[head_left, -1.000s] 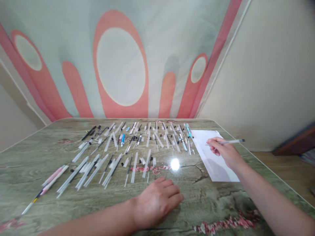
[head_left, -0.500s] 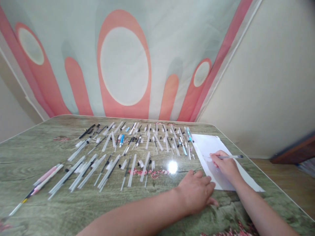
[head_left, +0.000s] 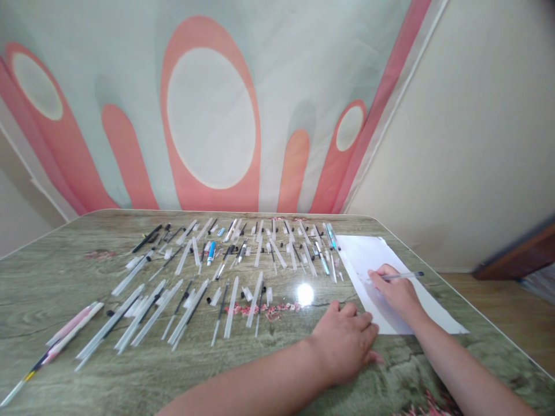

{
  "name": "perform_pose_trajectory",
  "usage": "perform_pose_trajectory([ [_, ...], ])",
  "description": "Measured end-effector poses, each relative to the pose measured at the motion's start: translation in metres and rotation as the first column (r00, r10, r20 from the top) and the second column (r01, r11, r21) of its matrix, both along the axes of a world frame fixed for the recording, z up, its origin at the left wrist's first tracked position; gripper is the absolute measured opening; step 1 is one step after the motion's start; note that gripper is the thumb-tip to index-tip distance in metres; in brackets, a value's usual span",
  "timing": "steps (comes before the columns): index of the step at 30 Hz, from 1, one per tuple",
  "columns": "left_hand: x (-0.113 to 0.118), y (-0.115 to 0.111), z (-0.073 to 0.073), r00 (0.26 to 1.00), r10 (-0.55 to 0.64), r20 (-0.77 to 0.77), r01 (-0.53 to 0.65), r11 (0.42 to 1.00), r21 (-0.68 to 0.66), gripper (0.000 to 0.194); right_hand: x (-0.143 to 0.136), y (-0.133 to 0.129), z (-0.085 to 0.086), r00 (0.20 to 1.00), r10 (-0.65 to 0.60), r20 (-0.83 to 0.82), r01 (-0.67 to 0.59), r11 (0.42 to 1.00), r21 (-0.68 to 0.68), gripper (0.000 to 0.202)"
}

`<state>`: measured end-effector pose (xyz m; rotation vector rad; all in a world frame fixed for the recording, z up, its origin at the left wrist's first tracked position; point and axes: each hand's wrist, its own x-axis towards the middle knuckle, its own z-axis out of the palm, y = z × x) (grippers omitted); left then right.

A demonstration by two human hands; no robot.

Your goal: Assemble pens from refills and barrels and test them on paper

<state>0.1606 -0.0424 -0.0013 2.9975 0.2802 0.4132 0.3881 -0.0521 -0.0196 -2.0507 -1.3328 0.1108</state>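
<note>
My right hand (head_left: 393,292) rests on a white sheet of paper (head_left: 367,252), its fingers closed round a clear pen (head_left: 406,275) whose tip points left onto the sheet. The pen's dark back end sticks out to the right, above the paper. Any marks at the tip are too faint to make out. My left hand (head_left: 347,342) lies palm down on the table by the paper's lower left edge, fingers slightly apart and holding nothing.
Rows of clear pen barrels (head_left: 232,306), thin refills (head_left: 220,315) and small caps (head_left: 215,297) cover the wooden-look table (head_left: 47,266). A pink and white pen (head_left: 71,329) lies at the left. Behind stands a patterned wall panel (head_left: 286,69).
The view has turned slightly, so the pen parts on the left sit lower and further left. The held pen has tilted a little; my left hand stays in place.
</note>
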Motion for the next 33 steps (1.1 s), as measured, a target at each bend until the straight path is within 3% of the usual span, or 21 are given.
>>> perform_pose_trajectory([
  [33,0.0000,-0.0019,0.0016,0.999,0.012,0.045,-0.010,1.000,-0.024,0.040,0.0027,0.0001,-0.0025,1.000,-0.003,0.010,0.003,1.000,-0.028,0.034],
])
